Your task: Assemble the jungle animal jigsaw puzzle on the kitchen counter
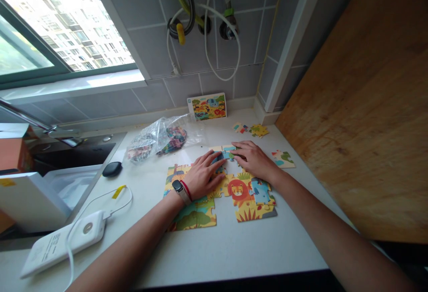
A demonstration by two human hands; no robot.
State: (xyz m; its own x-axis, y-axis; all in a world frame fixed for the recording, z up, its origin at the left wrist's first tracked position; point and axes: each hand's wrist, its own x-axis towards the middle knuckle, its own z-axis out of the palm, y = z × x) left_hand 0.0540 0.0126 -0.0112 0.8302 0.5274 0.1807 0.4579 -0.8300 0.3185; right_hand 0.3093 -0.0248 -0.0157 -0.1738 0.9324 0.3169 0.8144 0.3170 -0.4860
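Observation:
My left hand (202, 178), with a dark watch and a red cord at the wrist, lies on a jigsaw puzzle (195, 218), its fingers spread. Its fingertips touch the blue puzzle pieces (228, 149) at the top. From the other side, my right hand (254, 160) rests stretched fingertips on the edge of those same pieces. Below the right hand lies a joined part with a lion (238, 189). A blue elephant puzzle piece (261, 191) lies over that part's right side. A gap parts the lower left and lower right sections. My palms hide some of the puzzle.
Loose yellow pieces (259, 130) and a pale piece (283, 158) lie to the right. A picture card (207, 107) leans on the wall beside a clear plastic bag (160, 138) of pieces. At left are a white power bank (67, 243), its cable and a sink (96, 154).

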